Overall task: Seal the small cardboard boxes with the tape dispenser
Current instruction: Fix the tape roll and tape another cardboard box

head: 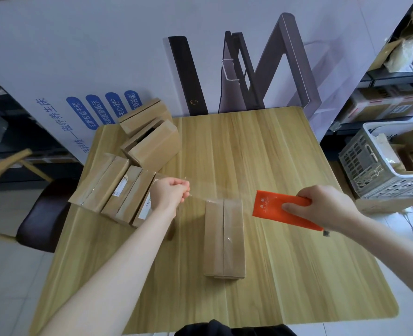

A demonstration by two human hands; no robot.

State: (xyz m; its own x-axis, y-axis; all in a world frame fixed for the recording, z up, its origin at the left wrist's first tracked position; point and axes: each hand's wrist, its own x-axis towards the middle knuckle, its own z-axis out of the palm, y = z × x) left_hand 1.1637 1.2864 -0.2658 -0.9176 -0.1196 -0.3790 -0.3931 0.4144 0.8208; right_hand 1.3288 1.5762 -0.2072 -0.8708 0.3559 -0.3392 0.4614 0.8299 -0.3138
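I see a table (285,166) of pale wood with long grain lines. Its top looks smooth, with a soft shine. The small cardboard box (215,238) in the middle is brown card, dull and not shiny, with a glossy see-through strip down its seam. At two o'clock from it, the tape dispenser (273,207) is bright orange plastic and smooth. The clear tape (215,194) coming out of it is thin and shiny. At ten o'clock, the row of boxes (99,183) is the same dull card, with shiny tape and white paper labels (121,186). Off the table at two o'clock, the crate (370,170) is grey plastic.
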